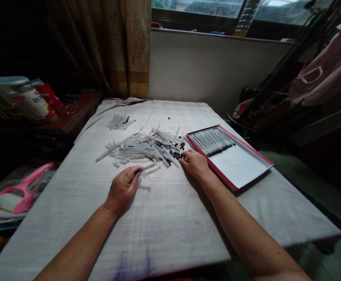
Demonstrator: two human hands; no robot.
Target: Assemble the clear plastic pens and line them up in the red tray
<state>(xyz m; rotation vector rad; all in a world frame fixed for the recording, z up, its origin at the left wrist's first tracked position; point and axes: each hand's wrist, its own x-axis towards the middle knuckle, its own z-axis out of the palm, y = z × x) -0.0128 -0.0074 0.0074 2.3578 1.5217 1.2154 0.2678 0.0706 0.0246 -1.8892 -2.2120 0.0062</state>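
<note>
A heap of clear plastic pen tubes (142,147) lies in the middle of a cloth-covered table (164,218), with small black caps (176,154) at its right edge. My left hand (123,188) is closed on one clear tube (147,168) that points right, just in front of the heap. My right hand (194,163) rests at the heap's right side, its fingertips pinched among the black caps. A shallow red-edged box (240,166) to the right holds a row of finished pens (214,142) with black tips.
A smaller bunch of tubes (119,122) lies at the table's far left. A tiny red bit (169,117) sits farther back. Jars (20,97) stand on a side shelf at left, a pink tool (24,191) below. Curtain, wall and window behind; clutter at right.
</note>
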